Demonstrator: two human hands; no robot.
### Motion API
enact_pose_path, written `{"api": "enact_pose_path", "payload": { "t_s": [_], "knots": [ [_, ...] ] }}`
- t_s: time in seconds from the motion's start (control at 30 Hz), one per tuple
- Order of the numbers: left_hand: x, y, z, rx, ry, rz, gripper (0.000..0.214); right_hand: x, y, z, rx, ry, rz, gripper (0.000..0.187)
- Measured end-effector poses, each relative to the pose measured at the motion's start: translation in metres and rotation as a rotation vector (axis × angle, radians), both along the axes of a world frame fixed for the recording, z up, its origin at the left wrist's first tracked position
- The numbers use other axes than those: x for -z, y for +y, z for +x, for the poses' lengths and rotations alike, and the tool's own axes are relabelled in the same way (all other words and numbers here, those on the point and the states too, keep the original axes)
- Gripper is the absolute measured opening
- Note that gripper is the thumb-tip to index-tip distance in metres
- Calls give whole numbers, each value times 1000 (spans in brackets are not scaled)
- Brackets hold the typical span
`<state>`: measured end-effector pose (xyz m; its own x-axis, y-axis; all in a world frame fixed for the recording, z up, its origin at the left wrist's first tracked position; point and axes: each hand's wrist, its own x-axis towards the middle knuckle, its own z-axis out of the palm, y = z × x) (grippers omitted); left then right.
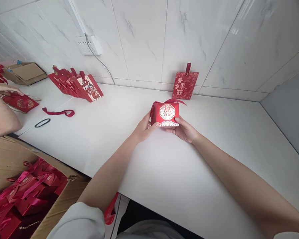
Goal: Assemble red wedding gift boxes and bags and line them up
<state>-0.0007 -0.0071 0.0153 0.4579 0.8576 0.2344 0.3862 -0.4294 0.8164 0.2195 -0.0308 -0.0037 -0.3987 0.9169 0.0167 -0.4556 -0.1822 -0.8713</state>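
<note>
Between my two hands is a small red gift box (pixel 168 114) with a shiny round double-happiness emblem and a dark red ribbon (pixel 173 100) at its top. My left hand (pixel 145 127) grips its left side, thumb near the lower front corner. On the other side my right hand (pixel 185 129) holds the lower right edge, with its fingers under the box. Behind it, a red card bag (pixel 185 86) with white characters and a ribbon loop leans on the tiled wall.
Several red bags (pixel 76 84) stand in a row by the wall. A loose ribbon (pixel 58 112) and a black loop (pixel 42 122) lie on the white table (pixel 97 132). At left, a co-worker's arm (pixel 2 113) rests by another red box (pixel 22 101). An open carton (pixel 62 202) holds several ribboned boxes.
</note>
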Motion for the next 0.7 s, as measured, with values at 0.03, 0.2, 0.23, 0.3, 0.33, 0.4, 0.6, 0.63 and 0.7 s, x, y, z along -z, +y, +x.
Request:
{"api": "enact_pose_path", "payload": {
  "t_s": [0.03,0.2,0.23,0.3,0.33,0.4,0.6,0.63,0.7],
  "knots": [
    [0,0,0,-3,5,-3,70,0,0,0,0,1,-2,47],
    [-1,-1,-1,-4,14,-5,72,1,1,0,10,-2,-17,43],
    [-1,-2,0,-3,15,-3,72,1,1,0,11,-2,-20,43],
    [-2,-2,0,-3,20,2,71,2,2,0,12,0,-27,43],
    [-2,-2,0,-3,24,4,70,2,2,0,12,1,-30,43],
    [-3,-3,0,-7,32,2,70,3,3,0,14,6,-33,42],
    [-6,-5,0,8,26,-14,69,3,3,0,19,27,-45,38],
    [-6,-5,0,11,25,-16,69,4,3,0,19,29,-47,38],
    [-6,-5,0,12,24,-16,70,4,3,0,21,30,-52,38]
  ]
}}
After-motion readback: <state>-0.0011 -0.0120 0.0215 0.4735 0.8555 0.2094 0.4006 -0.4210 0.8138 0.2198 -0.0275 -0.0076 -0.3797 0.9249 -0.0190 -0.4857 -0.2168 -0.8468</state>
